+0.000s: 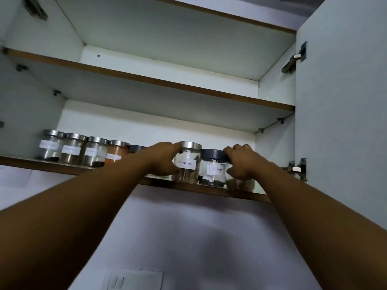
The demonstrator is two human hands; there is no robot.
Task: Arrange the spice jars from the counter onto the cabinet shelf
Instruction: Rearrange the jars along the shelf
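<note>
The cinnamon jar [187, 164] and pepper jar [213, 169] stand side by side at the front edge of the shelf [209, 190]. The left hand [165, 159] is curled round the first and the right hand [240, 164] clasps the second's lid and side. With arms stretched overhead, a sideways shove could tip either off, or knock the third jar [240, 184] half hidden under the right hand.

Left hand [163, 160], right hand [243, 162] on jars [188, 166]

Looks like a home kitchen: white wall cabinet [167, 65], brown-edged shelves [146, 77], steel door hinges [294, 58], row of hand-labelled glass spice jars [71, 149].
</note>
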